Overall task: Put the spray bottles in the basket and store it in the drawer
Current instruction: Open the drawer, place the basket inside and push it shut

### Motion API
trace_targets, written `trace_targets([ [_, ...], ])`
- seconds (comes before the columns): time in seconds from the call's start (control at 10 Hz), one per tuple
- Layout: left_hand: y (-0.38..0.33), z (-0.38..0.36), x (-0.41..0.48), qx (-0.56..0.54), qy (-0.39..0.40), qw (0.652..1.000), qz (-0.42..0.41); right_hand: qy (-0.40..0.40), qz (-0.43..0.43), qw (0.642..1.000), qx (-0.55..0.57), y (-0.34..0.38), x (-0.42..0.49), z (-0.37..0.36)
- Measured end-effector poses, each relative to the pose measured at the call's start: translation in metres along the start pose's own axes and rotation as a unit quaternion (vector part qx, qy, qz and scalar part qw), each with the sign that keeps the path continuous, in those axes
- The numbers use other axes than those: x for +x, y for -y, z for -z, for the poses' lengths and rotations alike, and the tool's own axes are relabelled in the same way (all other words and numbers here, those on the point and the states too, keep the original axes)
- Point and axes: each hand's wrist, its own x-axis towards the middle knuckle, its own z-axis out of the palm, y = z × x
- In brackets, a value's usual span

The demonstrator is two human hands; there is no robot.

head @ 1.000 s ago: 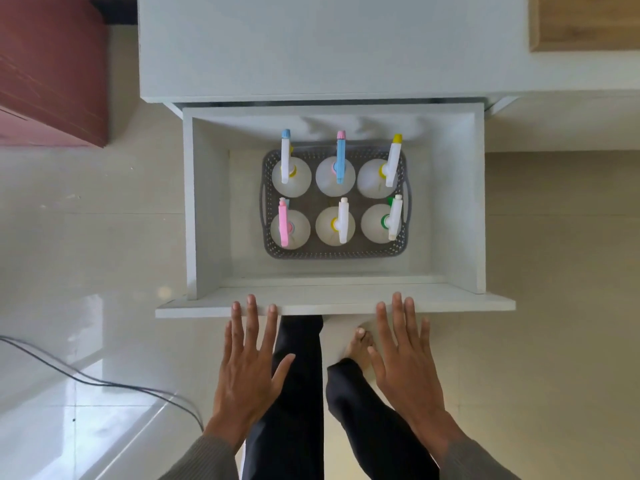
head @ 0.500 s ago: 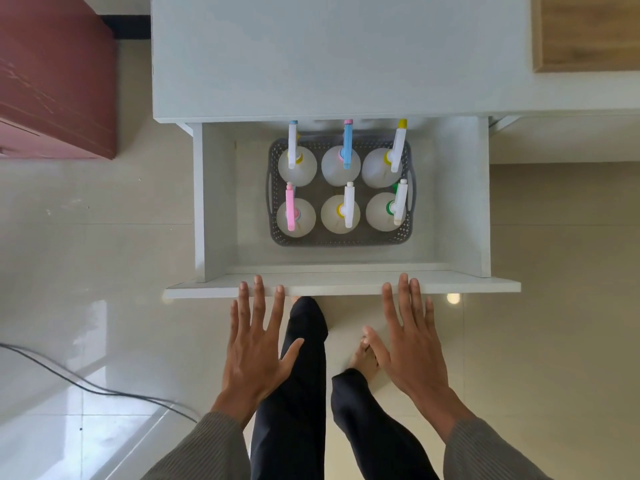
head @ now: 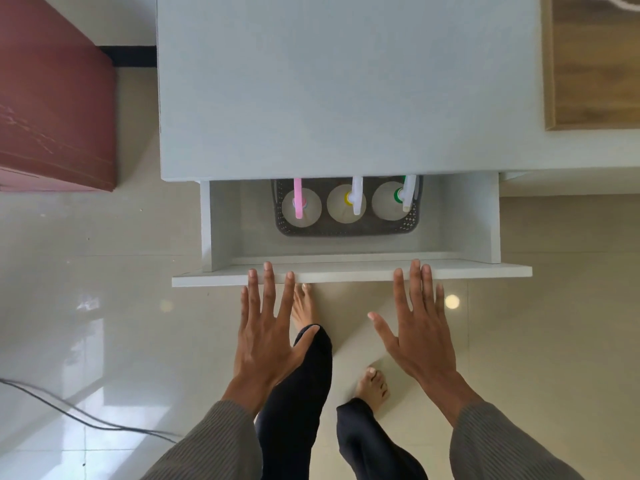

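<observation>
**Drawer half shut, basket stowed inside**

Cabinet (head: 346, 84) filled the upper view, its pale top hiding the back of the drawer (head: 460, 220), which stood partly out beneath it. I judged the storing step nearly done: the load was in, and only the closing was left. Inside, toward the rear, sat the grey basket (head: 346, 230), its far half out of sight under the cabinet top. Three spray bottles (head: 344, 204) showed upright in its near row, with pink, white-and-yellow, and green-collared heads; whether more stood behind them I could not tell.

My left hand (head: 266, 337) and right hand (head: 419, 334) were both flat and spread, gripping nothing, fingertips at the top edge of the drawer front (head: 346, 271).

By my reckoning the next move called for an even, straight push from both palms, gentle enough that the bottles would not topple and with fingers kept clear of the closing gap.
</observation>
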Motion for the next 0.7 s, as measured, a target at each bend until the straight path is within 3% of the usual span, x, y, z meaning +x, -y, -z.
trace_targets([
  [0.4,0.009,0.038,0.092,0.026,-0.026,0.999,-0.003,-0.01,0.0,0.999,-0.04,-0.004,0.096,0.038],
  [0.5,0.006,0.05,0.109,0.047,-0.057,0.996,-0.043,-0.036,0.013,0.998,-0.057,-0.007,0.117,0.049],
  [0.7,-0.018,0.102,0.154,0.026,-0.089,0.995,-0.032,-0.075,0.048,0.994,-0.06,-0.012,0.148,0.087],
])
